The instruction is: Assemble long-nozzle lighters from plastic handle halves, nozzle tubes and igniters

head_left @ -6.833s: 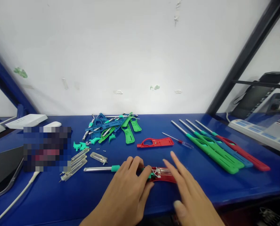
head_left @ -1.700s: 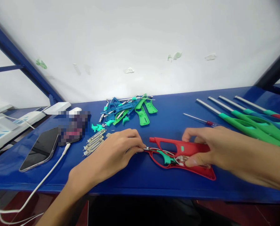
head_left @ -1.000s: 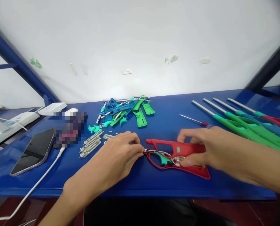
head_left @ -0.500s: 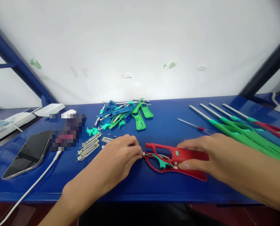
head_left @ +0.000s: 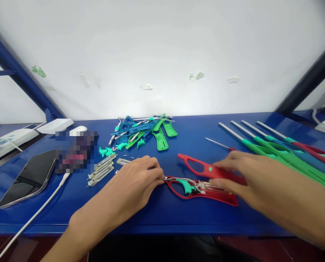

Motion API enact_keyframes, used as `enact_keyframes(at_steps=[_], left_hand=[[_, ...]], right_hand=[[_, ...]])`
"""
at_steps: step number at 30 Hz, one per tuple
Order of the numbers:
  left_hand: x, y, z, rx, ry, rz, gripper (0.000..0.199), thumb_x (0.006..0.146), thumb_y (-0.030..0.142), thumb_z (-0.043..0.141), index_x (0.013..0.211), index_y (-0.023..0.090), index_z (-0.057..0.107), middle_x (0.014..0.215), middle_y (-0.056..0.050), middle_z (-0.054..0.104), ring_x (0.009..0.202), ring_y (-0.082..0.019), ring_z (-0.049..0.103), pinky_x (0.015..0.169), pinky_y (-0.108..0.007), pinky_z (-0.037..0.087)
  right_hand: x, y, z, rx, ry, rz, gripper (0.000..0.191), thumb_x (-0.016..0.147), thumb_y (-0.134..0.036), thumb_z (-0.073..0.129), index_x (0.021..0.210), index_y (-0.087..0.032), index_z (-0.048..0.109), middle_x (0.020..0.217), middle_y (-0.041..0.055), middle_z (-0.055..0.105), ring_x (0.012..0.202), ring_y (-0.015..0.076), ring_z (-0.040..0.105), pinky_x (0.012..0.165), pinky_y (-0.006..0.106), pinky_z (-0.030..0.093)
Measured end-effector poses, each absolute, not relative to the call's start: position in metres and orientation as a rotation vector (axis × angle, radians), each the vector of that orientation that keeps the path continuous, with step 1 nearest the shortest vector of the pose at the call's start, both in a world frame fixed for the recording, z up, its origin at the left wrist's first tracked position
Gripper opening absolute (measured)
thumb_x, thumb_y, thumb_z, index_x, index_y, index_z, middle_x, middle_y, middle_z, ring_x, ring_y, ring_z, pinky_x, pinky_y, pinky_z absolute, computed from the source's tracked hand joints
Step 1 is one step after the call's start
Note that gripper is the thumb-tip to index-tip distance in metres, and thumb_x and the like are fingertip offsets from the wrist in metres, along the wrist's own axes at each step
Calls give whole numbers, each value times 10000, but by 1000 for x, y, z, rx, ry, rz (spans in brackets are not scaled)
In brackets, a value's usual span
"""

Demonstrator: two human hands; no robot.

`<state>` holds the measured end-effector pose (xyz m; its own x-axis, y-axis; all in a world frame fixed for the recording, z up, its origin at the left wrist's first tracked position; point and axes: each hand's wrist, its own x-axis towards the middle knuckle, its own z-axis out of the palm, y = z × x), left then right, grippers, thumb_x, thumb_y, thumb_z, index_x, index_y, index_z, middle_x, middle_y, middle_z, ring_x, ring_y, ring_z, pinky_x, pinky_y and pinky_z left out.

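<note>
My left hand (head_left: 140,182) pinches the narrow left end of the lower red shell (head_left: 219,198), which lies on the blue table. Inside that shell are a teal trigger (head_left: 186,186), thin wires and a clear tank (head_left: 206,186). My right hand (head_left: 236,174) grips the upper red shell (head_left: 203,168) between thumb and fingers, lifted and set apart behind the lower one. Its thumb is over the clear tank; whether it touches the tank I cannot tell.
Several long lighters (head_left: 274,149) and a screwdriver (head_left: 218,142) lie right. Blue and green shell parts (head_left: 159,134) are piled at the back. Clear tanks (head_left: 102,170), teal triggers (head_left: 106,151), a phone (head_left: 28,178) and a white cable (head_left: 36,216) are on the left.
The upper red shell has moved up and away from the lower one in my right hand, and the clear tank now shows. My left hand has stayed at the narrow end.
</note>
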<state>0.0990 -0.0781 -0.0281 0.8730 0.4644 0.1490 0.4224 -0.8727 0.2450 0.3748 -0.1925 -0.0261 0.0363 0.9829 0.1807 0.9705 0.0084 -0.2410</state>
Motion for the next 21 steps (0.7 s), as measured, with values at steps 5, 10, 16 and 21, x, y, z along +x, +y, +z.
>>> enact_keyframes(at_steps=[5,10,16,21], left_hand=[[100,-80,-27,2836,708,264,199,1095,184,500,1044,211,691,1064,-14,627,947,-206,589,840,-376,422],[101,-81,-25,2832,704,260,207,1089,171,507,1033,213,702,1049,-12,628,941,-207,596,832,-372,426],[102,-81,-24,2831,686,283,211,1084,155,510,1020,206,705,1028,-10,629,923,-202,600,816,-364,428],[102,-81,-25,2836,698,295,198,1080,162,523,1010,198,705,1022,-17,627,908,-203,598,802,-361,434]], right_hand=[[377,-185,-21,-1971,-2188,-156,304,993,-417,577,1004,-277,847,1255,154,767,1200,444,684,1011,663,525],[362,-182,-16,-1801,-2241,90,307,992,-388,633,1256,-307,769,1274,80,764,1187,331,703,1021,487,575],[346,-190,-23,-1740,-2282,324,328,985,-290,654,1289,-393,719,1343,-31,737,1351,253,614,1209,441,436],[342,-199,-30,-1797,-2276,282,329,954,-310,645,1269,-359,726,1326,18,750,1284,316,666,1152,521,494]])
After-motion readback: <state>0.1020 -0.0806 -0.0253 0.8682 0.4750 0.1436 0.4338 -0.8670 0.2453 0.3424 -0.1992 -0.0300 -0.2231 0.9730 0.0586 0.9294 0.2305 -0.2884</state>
